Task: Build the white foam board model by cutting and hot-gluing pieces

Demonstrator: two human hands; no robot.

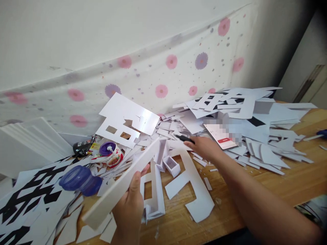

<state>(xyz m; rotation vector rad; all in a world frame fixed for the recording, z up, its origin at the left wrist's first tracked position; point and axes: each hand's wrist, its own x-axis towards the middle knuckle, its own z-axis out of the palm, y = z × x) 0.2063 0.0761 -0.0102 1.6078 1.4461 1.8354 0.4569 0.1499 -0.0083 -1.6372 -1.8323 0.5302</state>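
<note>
My left hand grips a long white foam-board strip, held tilted from lower left to upper right. My right hand reaches across the wooden table and is closed round a black pen-like tool, whose tip points left over the scraps. Below the hands lie white cut-out shapes and a small open white box.
White foam-board offcuts are piled along the flowered wall cloth. A phone rests on the pile. A glue bottle with a purple cap, a purple container and stacked white boards sit at left.
</note>
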